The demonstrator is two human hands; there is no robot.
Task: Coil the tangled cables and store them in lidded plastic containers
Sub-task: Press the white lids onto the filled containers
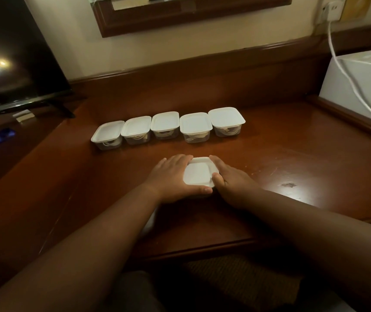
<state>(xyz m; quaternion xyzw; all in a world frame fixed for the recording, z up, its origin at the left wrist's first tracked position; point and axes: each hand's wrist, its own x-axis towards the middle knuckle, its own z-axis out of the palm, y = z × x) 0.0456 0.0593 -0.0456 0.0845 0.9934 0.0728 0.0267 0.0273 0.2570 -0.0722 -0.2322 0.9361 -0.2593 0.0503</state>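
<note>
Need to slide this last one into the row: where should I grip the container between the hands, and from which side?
Take the container by its two opposite side walls just under the lid rim, coming from left and right, as the left hand and right hand cup it now. The lid is flat and smooth, offering no purchase from above, and both flanks are free on the table.

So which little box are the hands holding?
The sixth container, alone at the front. The left hand and right hand grip its sides; the other five sit untouched in a row behind.
</note>
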